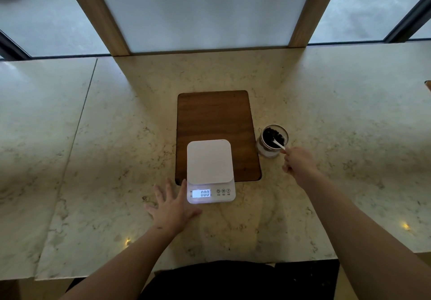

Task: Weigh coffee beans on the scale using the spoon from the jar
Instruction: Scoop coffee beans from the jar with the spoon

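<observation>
Our right hand pinches the white spoon standing in the open jar of coffee beans, right of the wooden board. Our left hand lies open, fingers spread, on the marble worktop beside the scale, which reads 0.00 and overhangs the board's near edge.

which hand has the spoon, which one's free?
The right hand pinches the white spoon by its handle at the bean jar. The left hand lies flat and open on the counter beside the scale, holding nothing.
</observation>
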Demonstrator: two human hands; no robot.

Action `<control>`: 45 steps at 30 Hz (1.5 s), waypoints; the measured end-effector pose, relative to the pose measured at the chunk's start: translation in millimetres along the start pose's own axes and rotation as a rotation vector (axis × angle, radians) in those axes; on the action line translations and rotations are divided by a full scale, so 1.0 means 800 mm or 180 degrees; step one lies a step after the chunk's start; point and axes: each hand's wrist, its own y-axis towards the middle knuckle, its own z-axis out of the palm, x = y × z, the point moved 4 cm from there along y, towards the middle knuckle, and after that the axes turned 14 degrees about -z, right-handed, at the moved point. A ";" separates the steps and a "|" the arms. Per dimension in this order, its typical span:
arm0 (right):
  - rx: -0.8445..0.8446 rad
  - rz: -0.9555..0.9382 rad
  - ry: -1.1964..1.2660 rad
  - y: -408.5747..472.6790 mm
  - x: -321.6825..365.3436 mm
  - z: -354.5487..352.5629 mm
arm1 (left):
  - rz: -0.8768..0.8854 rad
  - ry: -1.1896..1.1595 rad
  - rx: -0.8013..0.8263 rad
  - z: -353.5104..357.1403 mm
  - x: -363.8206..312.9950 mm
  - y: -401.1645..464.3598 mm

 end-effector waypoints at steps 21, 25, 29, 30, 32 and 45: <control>0.0134 -0.0381 -0.0254 -0.029 0.028 0.000 | 0.0110 -0.0188 -0.0059 0.008 0.007 0.004; 0.0125 -0.0339 -0.0274 -0.033 0.029 0.000 | 0.0082 -0.0150 -0.0098 0.009 0.008 0.007; 0.0101 -0.0086 0.0153 -0.038 0.023 0.005 | 0.0038 -0.0030 -0.0172 0.012 0.009 0.009; 0.0101 -0.0001 0.0272 -0.041 0.021 0.008 | 0.0033 -0.0021 -0.0174 0.013 0.009 0.010; 0.0094 0.0133 0.0493 -0.046 0.020 0.012 | 0.0035 -0.0028 -0.0173 0.014 0.009 0.011; 0.0015 0.0385 0.1169 -0.070 0.016 0.026 | 0.0081 -0.0090 -0.0156 0.017 0.011 0.016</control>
